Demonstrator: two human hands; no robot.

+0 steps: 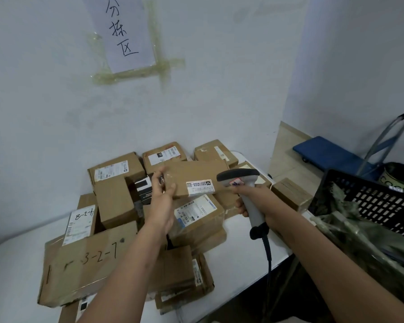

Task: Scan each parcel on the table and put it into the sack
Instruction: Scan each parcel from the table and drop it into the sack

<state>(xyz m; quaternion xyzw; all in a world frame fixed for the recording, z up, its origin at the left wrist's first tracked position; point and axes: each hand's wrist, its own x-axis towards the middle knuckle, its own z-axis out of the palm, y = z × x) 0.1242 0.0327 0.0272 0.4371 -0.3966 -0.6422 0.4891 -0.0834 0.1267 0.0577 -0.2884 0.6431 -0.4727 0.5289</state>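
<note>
arms: both forearms bare; sleeves: none visible; wrists: unadorned; hands: ungloved

Pale bluish wall with a handwritten paper sign taped on by yellowed tape. White surface set in the corner. Right: wood-look floor, blue trolley with metal handle, black crate. Dim, even light.
</note>
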